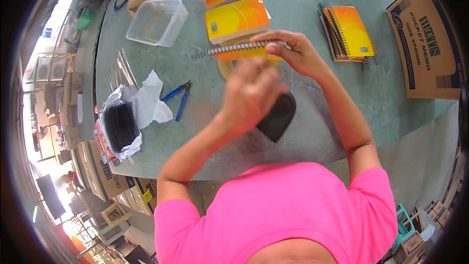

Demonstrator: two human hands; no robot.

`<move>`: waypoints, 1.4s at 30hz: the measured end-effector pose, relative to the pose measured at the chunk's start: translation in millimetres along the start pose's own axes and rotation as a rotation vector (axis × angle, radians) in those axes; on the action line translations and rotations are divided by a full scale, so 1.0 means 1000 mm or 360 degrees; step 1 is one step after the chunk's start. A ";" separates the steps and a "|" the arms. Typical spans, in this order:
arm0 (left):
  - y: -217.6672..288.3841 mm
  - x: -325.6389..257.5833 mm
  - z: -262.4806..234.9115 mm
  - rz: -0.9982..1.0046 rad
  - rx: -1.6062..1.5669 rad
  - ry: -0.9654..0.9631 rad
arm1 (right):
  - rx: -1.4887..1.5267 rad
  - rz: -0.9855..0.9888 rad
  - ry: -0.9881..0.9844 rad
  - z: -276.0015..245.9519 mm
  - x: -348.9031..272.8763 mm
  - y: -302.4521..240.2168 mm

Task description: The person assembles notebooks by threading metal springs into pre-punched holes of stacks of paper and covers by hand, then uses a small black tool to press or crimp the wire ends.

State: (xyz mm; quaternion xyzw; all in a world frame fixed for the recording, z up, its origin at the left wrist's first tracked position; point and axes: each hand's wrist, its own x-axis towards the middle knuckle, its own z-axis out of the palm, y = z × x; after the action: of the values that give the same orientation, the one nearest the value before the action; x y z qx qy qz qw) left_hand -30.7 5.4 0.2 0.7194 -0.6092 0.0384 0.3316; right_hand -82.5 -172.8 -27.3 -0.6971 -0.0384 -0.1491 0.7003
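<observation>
Notebook (229, 55) in upper centre of frame, its right end pinched by right hand (302, 59), fingers closed. Left hand (251, 90) blurred just below; finger opening and hold can't be told. Likely step: seating coil (239, 48); best keep bound edge straight. Long axis near level, left-right; coil's free end points left.

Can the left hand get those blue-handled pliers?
Probably yes: the blue-handled pliers lie out to the side of the left hand, with nothing seeming to block the way. But that hand is blurred, so I can't tell if its fingers are free.
</observation>
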 end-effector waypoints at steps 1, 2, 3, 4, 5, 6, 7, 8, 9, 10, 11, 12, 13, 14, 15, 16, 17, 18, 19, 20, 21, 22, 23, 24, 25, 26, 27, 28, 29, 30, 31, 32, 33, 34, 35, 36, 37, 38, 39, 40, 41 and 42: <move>-0.006 0.019 -0.011 0.0077 0.0140 0.0214 | 0.0025 -0.0053 0.0056 0.000 0.000 0.003; -0.014 0.033 -0.018 0.0157 0.0285 0.0437 | 0.0043 -0.0117 0.0108 0.000 0.001 0.004; -0.022 0.040 -0.023 0.0161 0.0447 0.0307 | 0.0108 -0.0099 0.0197 0.003 0.002 0.000; -0.028 0.043 -0.028 0.0158 0.0615 0.0165 | 0.0188 -0.0080 0.0286 0.009 -0.001 -0.004; -0.031 0.046 -0.032 0.0155 0.0782 0.0022 | 0.0268 -0.0060 0.0376 0.013 -0.002 -0.007; -0.030 0.049 -0.033 0.0106 0.0721 -0.0013 | 0.0032 0.0020 0.0348 0.009 -0.004 -0.007; -0.029 0.051 -0.034 0.0056 0.0651 -0.0054 | -0.0204 0.0109 0.0325 0.002 -0.009 -0.005; -0.028 0.053 -0.034 0.0007 0.0581 -0.0095 | -0.0438 0.0200 0.0300 -0.002 -0.012 -0.003; -0.027 0.055 -0.032 0.0023 0.0517 -0.0050 | -0.0481 0.0171 0.0307 -0.002 -0.015 -0.002; -0.024 0.058 -0.029 0.0042 0.0452 -0.0001 | -0.0528 0.0140 0.0315 -0.003 -0.017 -0.001; -0.023 0.061 -0.026 0.0060 0.0388 0.0048 | -0.0575 0.0109 0.0322 -0.004 -0.019 0.000; -0.025 0.062 -0.024 0.0043 0.0309 -0.0037 | -0.0625 0.0111 0.0334 -0.005 -0.020 0.001; -0.027 0.063 -0.023 0.0029 0.0238 -0.0122 | -0.0670 0.0106 0.0345 -0.005 -0.020 0.003; -0.028 0.064 -0.022 0.0014 0.0168 -0.0206 | -0.0716 0.0101 0.0355 -0.006 -0.020 0.003; -0.027 0.066 -0.021 -0.0009 0.0144 -0.0180 | -0.0719 0.0098 0.0355 -0.007 -0.020 0.001; -0.025 0.067 -0.020 -0.0037 0.0121 -0.0160 | -0.0717 0.0099 0.0353 -0.006 -0.020 0.000; -0.024 0.068 -0.018 -0.0064 0.0098 -0.0139 | -0.0714 0.0100 0.0352 -0.006 -0.020 -0.002; -0.023 0.069 -0.017 -0.0015 0.0087 -0.0149 | -0.0785 0.0137 0.0330 -0.007 -0.020 -0.003; -0.023 0.069 -0.014 0.0037 0.0073 -0.0157 | -0.0862 0.0174 0.0309 -0.008 -0.021 -0.003; -0.023 0.069 -0.012 0.0089 0.0059 -0.0164 | -0.0938 0.0213 0.0288 -0.009 -0.022 -0.004; -0.023 0.069 -0.010 0.0076 0.0015 -0.0199 | -0.0906 0.0193 0.0306 -0.008 -0.023 -0.006; -0.024 0.069 -0.008 0.0059 -0.0027 -0.0232 | -0.0873 0.0173 0.0320 -0.006 -0.023 -0.008; -0.024 0.069 -0.008 0.0041 -0.0069 -0.0264 | -0.0840 0.0153 0.0333 -0.004 -0.023 -0.010; -0.023 0.070 -0.009 0.0033 -0.0098 -0.0270 | -0.0851 0.0176 0.0321 -0.004 -0.023 -0.012; -0.021 0.072 -0.010 0.0023 -0.0132 -0.0277 | -0.0863 0.0203 0.0310 -0.004 -0.023 -0.014; -0.020 0.073 -0.010 0.0013 -0.0165 -0.0283 | -0.0875 0.0230 0.0297 -0.005 -0.023 -0.015; -0.022 0.072 -0.010 0.0063 -0.0094 -0.0243 | -0.0882 0.0257 0.0305 -0.005 -0.023 -0.013; -0.026 0.073 -0.011 0.0118 -0.0026 -0.0204 | -0.0892 0.0284 0.0319 -0.006 -0.022 -0.011; -0.028 0.074 -0.012 0.0174 0.0043 -0.0164 | -0.0901 0.0312 0.0333 -0.007 -0.022 -0.008; -0.029 0.074 -0.014 0.0092 0.0013 -0.0245 | -0.0869 0.0279 0.0358 -0.007 -0.023 -0.006; -0.029 0.076 -0.017 0.0009 -0.0013 -0.0327 | -0.0834 0.0244 0.0382 -0.006 -0.022 -0.004; -0.029 0.077 -0.019 -0.0073 -0.0040 -0.0409 | -0.0799 0.0209 0.0407 -0.006 -0.022 -0.003; -0.027 0.078 -0.017 -0.0028 -0.0077 -0.0367 | -0.0821 0.0203 0.0398 -0.008 -0.022 -0.003; -0.023 0.077 -0.014 0.0008 -0.0112 -0.0322 | -0.0842 0.0197 0.0380 -0.009 -0.023 -0.003; -0.020 0.076 -0.011 0.0044 -0.0147 -0.0278 | -0.0862 0.0192 0.0362 -0.009 -0.023 -0.003; -0.021 0.075 -0.010 0.0062 -0.0145 -0.0259 | -0.0842 0.0209 0.0357 -0.008 -0.024 -0.004; -0.023 0.075 -0.007 0.0082 -0.0145 -0.0238 | -0.0825 0.0226 0.0352 -0.007 -0.024 -0.007; -0.024 0.075 -0.006 0.0101 -0.0146 -0.0218 | -0.0808 0.0244 0.0347 -0.006 -0.024 -0.009; -0.023 0.074 -0.005 0.0109 -0.0153 -0.0207 | -0.0831 0.0261 0.0337 -0.006 -0.024 -0.010; -0.022 0.074 -0.006 0.0122 -0.0160 -0.0201 | -0.0851 0.0277 0.0333 -0.006 -0.024 -0.011; -0.021 0.075 -0.006 0.0134 -0.0166 -0.0195 | -0.0871 0.0293 0.0328 -0.006 -0.023 -0.012; -0.021 0.075 -0.007 0.0124 -0.0171 -0.0209 | -0.0855 0.0256 0.0329 -0.007 -0.023 -0.010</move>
State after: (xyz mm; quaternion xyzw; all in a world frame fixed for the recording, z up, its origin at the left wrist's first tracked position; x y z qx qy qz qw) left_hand 9.3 -53.8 31.0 0.6772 -0.6584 -0.0287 0.3271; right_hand -108.4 -175.7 -24.3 -0.8394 0.1292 -0.1682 0.5004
